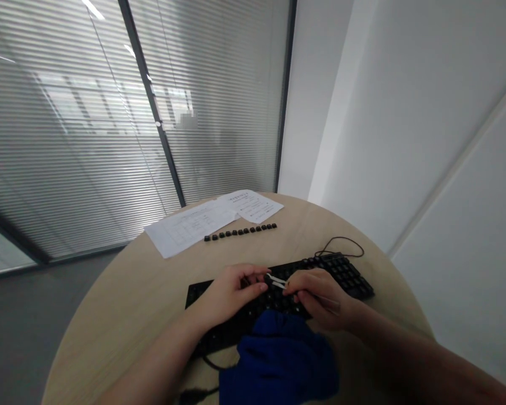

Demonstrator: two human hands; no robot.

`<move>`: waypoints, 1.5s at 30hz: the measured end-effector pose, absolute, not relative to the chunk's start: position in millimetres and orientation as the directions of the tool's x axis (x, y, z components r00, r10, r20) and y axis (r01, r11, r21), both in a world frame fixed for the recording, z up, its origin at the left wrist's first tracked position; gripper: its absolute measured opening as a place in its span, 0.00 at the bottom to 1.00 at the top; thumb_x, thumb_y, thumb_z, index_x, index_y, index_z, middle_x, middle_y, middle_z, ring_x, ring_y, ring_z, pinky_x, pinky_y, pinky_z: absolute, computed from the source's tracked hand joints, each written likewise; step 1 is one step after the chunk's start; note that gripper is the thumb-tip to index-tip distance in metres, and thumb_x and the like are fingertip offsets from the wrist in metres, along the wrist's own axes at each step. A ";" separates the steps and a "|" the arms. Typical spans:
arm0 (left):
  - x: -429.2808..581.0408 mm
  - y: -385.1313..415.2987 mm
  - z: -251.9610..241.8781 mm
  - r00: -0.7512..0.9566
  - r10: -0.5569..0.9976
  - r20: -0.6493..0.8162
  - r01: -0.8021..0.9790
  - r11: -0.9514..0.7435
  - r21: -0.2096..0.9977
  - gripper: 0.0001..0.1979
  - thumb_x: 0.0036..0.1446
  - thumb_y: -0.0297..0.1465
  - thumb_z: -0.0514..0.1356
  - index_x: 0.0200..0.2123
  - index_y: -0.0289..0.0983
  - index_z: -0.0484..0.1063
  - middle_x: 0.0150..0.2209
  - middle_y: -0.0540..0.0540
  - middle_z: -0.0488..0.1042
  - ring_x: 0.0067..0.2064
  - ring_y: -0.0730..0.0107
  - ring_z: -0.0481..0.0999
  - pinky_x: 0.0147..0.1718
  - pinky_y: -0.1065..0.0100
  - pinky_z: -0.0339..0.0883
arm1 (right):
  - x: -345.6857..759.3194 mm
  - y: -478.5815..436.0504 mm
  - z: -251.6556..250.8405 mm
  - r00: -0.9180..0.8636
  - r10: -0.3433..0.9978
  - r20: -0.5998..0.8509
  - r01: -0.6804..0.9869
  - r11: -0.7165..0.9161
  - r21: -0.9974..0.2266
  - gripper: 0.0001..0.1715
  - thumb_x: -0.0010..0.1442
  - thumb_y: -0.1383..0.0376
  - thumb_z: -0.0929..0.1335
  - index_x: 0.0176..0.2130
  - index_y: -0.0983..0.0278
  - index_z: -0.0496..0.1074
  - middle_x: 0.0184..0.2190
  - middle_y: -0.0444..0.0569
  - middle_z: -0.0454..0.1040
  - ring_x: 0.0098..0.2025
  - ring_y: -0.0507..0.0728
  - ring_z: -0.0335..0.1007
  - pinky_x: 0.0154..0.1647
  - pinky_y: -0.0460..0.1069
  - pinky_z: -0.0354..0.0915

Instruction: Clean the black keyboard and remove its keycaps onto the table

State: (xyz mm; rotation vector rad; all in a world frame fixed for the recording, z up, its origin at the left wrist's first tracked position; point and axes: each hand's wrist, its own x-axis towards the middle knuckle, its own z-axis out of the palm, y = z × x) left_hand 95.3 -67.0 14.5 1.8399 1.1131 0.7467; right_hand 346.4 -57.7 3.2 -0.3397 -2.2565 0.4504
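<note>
A black computer keyboard (227, 329) lies at a slant on the round wooden table, under both hands. In my right hand (320, 295) is a thin, pale metal two-pronged keycap puller (279, 282), pointing left. At the tips of its prongs sits a small black keycap (269, 279), above the keys. My left hand (236, 289) is curled over the keyboard's left half, its thumb and forefinger closed about that keycap. Shadow makes the exact finger contact hard to see.
Several loose black keycaps (240, 232) stand in a row beyond the keyboard. Printed sheets (189, 225) lie at the table's (152, 292) far edge. Blue fabric (282, 360) covers the near side. A thin cable (349, 238) loops behind the keyboard's right end.
</note>
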 end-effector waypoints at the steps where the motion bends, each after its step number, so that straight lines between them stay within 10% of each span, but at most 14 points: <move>1: 95.7 -66.3 13.4 0.432 0.900 0.051 0.383 -0.235 0.894 0.18 0.58 0.39 0.61 0.49 0.37 0.77 0.37 0.47 0.79 0.38 0.65 0.75 0.39 0.65 0.68 | 343.9 -58.1 1.7 -0.657 0.361 0.662 0.093 0.910 -0.404 0.12 0.65 0.69 0.59 0.44 0.62 0.69 0.31 0.47 0.74 0.28 0.52 0.69 0.31 0.47 0.64; 22: 85.8 -56.6 12.8 0.292 0.956 0.027 0.410 -0.150 0.900 0.18 0.56 0.42 0.61 0.43 0.35 0.78 0.32 0.47 0.78 0.34 0.64 0.74 0.34 0.66 0.64 | 333.8 -56.5 -2.2 -0.592 0.426 0.684 0.367 0.898 -0.242 0.08 0.62 0.70 0.59 0.37 0.61 0.66 0.26 0.45 0.70 0.26 0.53 0.65 0.29 0.48 0.59; 29: 84.2 -59.8 17.4 0.339 0.941 -0.005 0.353 -0.122 0.927 0.21 0.58 0.42 0.60 0.49 0.37 0.77 0.40 0.45 0.81 0.41 0.60 0.76 0.41 0.63 0.67 | 344.6 -48.7 3.0 -0.527 0.429 0.733 0.519 0.846 -0.122 0.19 0.60 0.73 0.60 0.49 0.63 0.69 0.53 0.58 0.70 0.54 0.63 0.66 0.54 0.60 0.63; 35: 99.7 -72.7 22.4 0.448 0.893 -0.032 0.325 -0.130 0.937 0.17 0.57 0.39 0.61 0.47 0.39 0.78 0.39 0.48 0.80 0.40 0.64 0.75 0.40 0.67 0.66 | 337.9 -53.3 -4.9 -0.588 0.335 0.736 0.399 0.912 -0.096 0.18 0.62 0.72 0.60 0.50 0.62 0.68 0.36 0.50 0.75 0.34 0.55 0.71 0.34 0.50 0.67; 45: 105.9 -76.4 25.4 0.480 0.876 -0.051 0.375 -0.152 0.914 0.11 0.54 0.37 0.62 0.35 0.36 0.79 0.25 0.53 0.71 0.28 0.72 0.65 0.29 0.70 0.56 | 326.3 -56.2 -10.2 -0.597 0.254 0.761 0.412 0.911 0.018 0.10 0.65 0.63 0.68 0.47 0.60 0.72 0.32 0.46 0.76 0.32 0.52 0.72 0.32 0.47 0.65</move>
